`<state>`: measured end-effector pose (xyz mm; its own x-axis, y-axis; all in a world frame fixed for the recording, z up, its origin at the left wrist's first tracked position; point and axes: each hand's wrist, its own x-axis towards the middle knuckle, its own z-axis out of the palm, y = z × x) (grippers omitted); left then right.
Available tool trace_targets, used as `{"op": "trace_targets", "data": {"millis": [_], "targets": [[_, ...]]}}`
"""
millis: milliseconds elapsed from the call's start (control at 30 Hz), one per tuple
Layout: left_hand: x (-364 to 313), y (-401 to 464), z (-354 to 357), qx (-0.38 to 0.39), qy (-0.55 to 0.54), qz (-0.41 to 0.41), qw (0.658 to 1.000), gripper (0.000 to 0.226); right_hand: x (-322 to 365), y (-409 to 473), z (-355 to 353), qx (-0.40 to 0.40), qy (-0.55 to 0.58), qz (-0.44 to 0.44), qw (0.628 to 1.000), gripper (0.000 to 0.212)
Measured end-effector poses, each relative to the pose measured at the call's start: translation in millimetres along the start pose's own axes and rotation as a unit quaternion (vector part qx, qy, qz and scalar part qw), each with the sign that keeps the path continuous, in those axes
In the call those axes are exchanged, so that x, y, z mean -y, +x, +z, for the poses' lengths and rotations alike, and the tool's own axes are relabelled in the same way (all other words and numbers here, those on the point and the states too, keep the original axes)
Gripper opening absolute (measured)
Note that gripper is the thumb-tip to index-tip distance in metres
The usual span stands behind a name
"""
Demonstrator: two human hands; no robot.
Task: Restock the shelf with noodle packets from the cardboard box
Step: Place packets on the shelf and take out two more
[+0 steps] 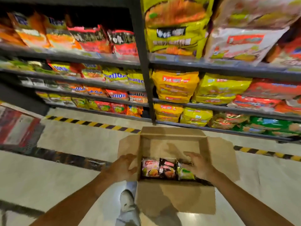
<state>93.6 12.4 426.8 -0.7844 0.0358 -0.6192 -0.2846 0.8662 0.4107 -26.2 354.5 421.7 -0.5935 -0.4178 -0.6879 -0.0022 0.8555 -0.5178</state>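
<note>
1. Two bare hands reach down at an open cardboard box [175,194] on the pale floor [68,173], flaps folded out on all sides.
2. Left hand [125,167]: fingers spread apart, palm turned inward, over the box's left flap/edge. Holds nothing; can't tell if it touches the cardboard.
3. Right hand [198,167]: fingers splayed apart, inside the box opening on its right side, over the rightmost packet. Not clamped on anything; contact w/ packet unclear.
4. Noodle packets sit low in the box, standing in a row along the near side: pink packet [150,168] at left, dark packet w/ pink label [167,168] in middle, green packet [184,172] at right, partly under the right hand. Far half of the box bottom shows bare cardboard.
5. Shelf unit [228,67] stands behind the box, several tiers, split by a dark upright post [143,66]. Tiers hold noodle multipacks: yellow pack [175,86] just right of the post, red/orange ones to the left, green ones bottom right. Print too blurred to read.
6. Yellow-black hazard tape [91,123] runs along the floor in front of the shelf base.
7. White shoe [127,201] & light trouser leg show just left of the box's near flap.
8. Red crate-like object [17,126] at far left, blurred.
</note>
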Motion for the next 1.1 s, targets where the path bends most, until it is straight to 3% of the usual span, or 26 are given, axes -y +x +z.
{"op": "trace_targets", "data": {"millis": [33, 67, 133, 167, 233, 267, 367, 500, 567, 667, 867, 967, 1100], "targets": [[8, 11, 13, 0.007, -0.013, -0.01, 1.0, 0.071, -15, 19, 17, 0.003, 0.018, 0.009, 1.0, 0.125], [16, 25, 26, 0.022, -0.032, -0.019, 0.999, 0.063, -25, 34, 31, 0.011, 0.045, 0.026, 0.999, 0.124], [29, 51, 54, 0.044, -0.094, -0.053, 0.993, 0.04, -45, 60, 57, 0.036, 0.074, 0.059, 0.995, 0.099], [37, 64, 68, 0.046, -0.125, -0.063, 0.989, 0.025, -60, 74, 73, 0.045, 0.107, 0.068, 0.991, 0.1], [46, 91, 89, 0.047, -0.192, -0.075, 0.977, 0.035, -91, 104, 107, 0.035, 0.161, 0.106, 0.981, 0.129], [52, 106, 100, 0.051, -0.213, -0.086, 0.972, 0.04, -105, 119, 122, 0.033, 0.182, 0.119, 0.976, 0.132], [82, 152, 139, 0.038, -0.258, -0.105, 0.96, 0.036, -135, 159, 157, 0.058, 0.206, 0.164, 0.963, 0.085], [109, 207, 191, 0.044, -0.317, -0.119, 0.94, 0.028, -167, 216, 203, 0.059, 0.253, 0.207, 0.943, 0.069], [117, 230, 219, 0.052, -0.367, -0.139, 0.918, 0.026, -176, 240, 226, 0.056, 0.301, 0.234, 0.923, 0.076], [137, 267, 268, 0.08, -0.407, -0.164, 0.895, 0.042, -206, 277, 272, 0.052, 0.329, 0.242, 0.912, 0.111], [162, 318, 337, 0.104, -0.421, -0.236, 0.869, 0.042, -235, 327, 325, 0.092, 0.298, 0.294, 0.904, 0.103], [170, 330, 354, 0.107, -0.445, -0.27, 0.848, 0.045, -251, 343, 342, 0.051, 0.294, 0.325, 0.897, 0.092], [167, 338, 365, 0.082, -0.461, -0.308, 0.828, 0.034, -251, 351, 353, 0.016, 0.302, 0.362, 0.882, 0.096]]}}
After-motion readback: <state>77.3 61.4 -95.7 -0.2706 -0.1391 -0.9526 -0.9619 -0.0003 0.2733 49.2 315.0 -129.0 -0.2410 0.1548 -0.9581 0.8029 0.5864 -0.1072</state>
